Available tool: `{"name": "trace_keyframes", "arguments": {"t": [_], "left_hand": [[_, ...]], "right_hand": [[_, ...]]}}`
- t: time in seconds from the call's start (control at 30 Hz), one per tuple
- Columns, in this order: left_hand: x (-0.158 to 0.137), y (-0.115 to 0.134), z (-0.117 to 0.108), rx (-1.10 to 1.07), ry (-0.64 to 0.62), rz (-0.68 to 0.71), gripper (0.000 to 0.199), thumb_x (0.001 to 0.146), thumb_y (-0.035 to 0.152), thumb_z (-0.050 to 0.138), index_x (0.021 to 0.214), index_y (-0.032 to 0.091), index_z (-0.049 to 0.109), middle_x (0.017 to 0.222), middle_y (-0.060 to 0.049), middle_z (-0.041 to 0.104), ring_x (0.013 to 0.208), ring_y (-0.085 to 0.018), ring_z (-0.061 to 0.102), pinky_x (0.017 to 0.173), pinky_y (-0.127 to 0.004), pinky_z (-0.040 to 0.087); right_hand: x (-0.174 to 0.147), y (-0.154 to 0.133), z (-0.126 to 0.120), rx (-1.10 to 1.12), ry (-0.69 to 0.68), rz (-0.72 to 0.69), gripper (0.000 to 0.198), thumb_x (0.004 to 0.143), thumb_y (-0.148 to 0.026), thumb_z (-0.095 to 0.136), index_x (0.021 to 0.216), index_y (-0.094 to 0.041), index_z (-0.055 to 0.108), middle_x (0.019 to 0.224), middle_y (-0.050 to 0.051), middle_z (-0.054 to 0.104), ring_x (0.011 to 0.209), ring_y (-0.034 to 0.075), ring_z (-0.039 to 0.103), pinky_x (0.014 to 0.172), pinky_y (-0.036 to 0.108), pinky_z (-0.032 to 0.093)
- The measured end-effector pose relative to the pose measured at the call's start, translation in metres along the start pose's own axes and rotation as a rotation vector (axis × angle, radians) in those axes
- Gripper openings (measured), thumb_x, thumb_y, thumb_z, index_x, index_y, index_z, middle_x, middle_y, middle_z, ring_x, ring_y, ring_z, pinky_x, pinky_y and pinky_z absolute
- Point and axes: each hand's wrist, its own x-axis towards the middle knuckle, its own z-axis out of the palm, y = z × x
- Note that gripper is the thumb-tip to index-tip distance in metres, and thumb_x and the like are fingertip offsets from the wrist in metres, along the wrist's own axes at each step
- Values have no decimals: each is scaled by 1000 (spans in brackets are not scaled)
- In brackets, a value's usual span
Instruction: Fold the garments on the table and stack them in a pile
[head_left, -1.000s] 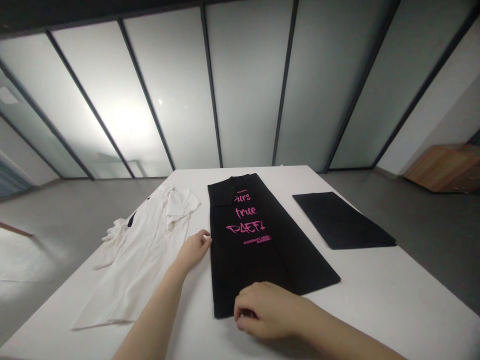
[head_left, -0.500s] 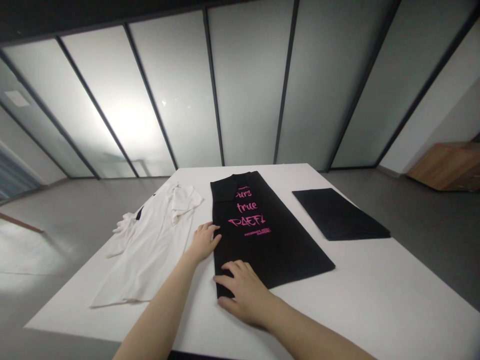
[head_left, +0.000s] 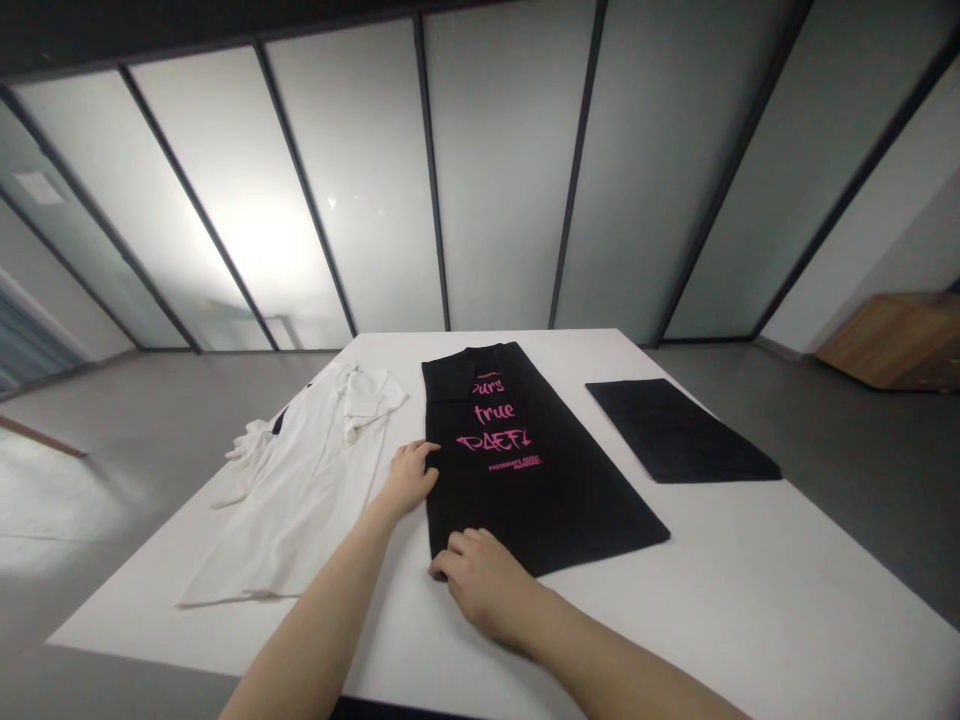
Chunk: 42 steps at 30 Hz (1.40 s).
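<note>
A black T-shirt (head_left: 540, 500) with pink lettering lies flat on the white table (head_left: 675, 640), its upper left part folded inward. At its left edge, about halfway down, rests my left hand (head_left: 410, 478), thumb and forefinger apart and touching the fabric. My right hand (head_left: 491, 585) is closed on the shirt's near left corner, fingers curled over the cloth; the fingertips are partly hidden.
Left of my left arm, a white T-shirt (head_left: 307, 500) lies loosely spread, with bunched white fabric (head_left: 251, 450) beside it. A folded black garment (head_left: 675, 430) lies on the right. Frosted glass panels (head_left: 495, 180) stand beyond the table.
My right hand's fingers have gone from spread to curled around the near left corner of the black T-shirt. My left hand has barely moved along the edge.
</note>
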Motion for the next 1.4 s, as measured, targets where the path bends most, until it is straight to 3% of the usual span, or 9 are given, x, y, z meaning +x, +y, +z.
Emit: {"name": "trace_keyframes", "arguments": {"t": [0.2, 0.3, 0.43, 0.63, 0.87, 1.0, 1.4], "left_hand": [[8, -4, 6, -143, 77, 35, 37, 86, 20, 61, 121, 22, 74, 124, -10, 73, 119, -28, 67, 112, -46, 50], [12, -5, 8, -205, 118, 7, 30, 90, 24, 61, 116, 20, 75, 117, -11, 75, 114, -27, 69, 107, -44, 53], [13, -6, 9, -253, 135, -7, 28, 92, 27, 60, 115, 20, 75, 116, -10, 76, 111, -26, 70, 102, -42, 55], [12, -5, 8, -193, 127, 26, 29, 101, 33, 52, 119, 21, 72, 119, -10, 77, 118, -27, 69, 109, -45, 50], [8, -4, 6, -128, 97, 14, 34, 107, 34, 43, 127, 21, 68, 129, -10, 74, 126, -27, 66, 115, -46, 44], [6, -5, 5, -138, 94, 9, 36, 107, 36, 43, 129, 22, 68, 131, -10, 74, 125, -26, 67, 113, -45, 45], [5, -10, 3, -313, 136, -47, 34, 101, 38, 54, 125, 22, 70, 128, -12, 74, 123, -29, 66, 113, -48, 46]], "right_hand": [[-2, -4, -2, 18, 49, 49, 20, 101, -39, 63, 104, -21, 72, 103, 6, 70, 98, 24, 62, 89, 36, 44], [-4, -3, -4, 49, 60, 66, 16, 100, -26, 59, 111, -22, 70, 107, 6, 70, 99, 22, 64, 88, 33, 45], [-5, 0, -3, 105, 93, 71, 35, 100, -17, 50, 130, -24, 68, 111, 5, 71, 98, 20, 68, 86, 30, 47], [-2, 3, -1, 119, 60, 51, 34, 97, -12, 50, 116, -23, 77, 108, 4, 74, 98, 20, 70, 86, 29, 49], [-2, 1, -3, 100, 39, -70, 29, 95, -13, 55, 111, -20, 78, 106, 6, 75, 97, 21, 69, 92, 31, 49], [-6, 2, -5, 91, -25, -159, 26, 92, -14, 59, 107, -20, 80, 100, 5, 76, 91, 20, 69, 83, 29, 49], [-20, -6, -3, 380, -131, -330, 31, 82, -13, 65, 105, -24, 83, 92, 0, 79, 82, 16, 71, 78, 22, 49]]}}
